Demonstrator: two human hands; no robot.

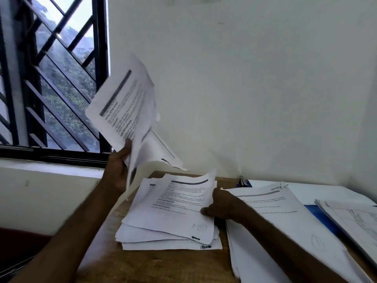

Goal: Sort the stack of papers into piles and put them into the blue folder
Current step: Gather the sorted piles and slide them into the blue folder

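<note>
My left fingers [126,147] gripped a raised sheaf [122,105] at ten o'clock; my right fingers [207,211] pinched the top sheet [179,203] of the pile [163,241] on the counter [163,266]. The folder [323,218] lay at three o'clock, under more papers [275,201].

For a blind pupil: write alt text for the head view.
A person's left hand holds up printed white sheets while the right hand pinches the top sheet of a loose white paper pile on a brown wooden desk.
</note>
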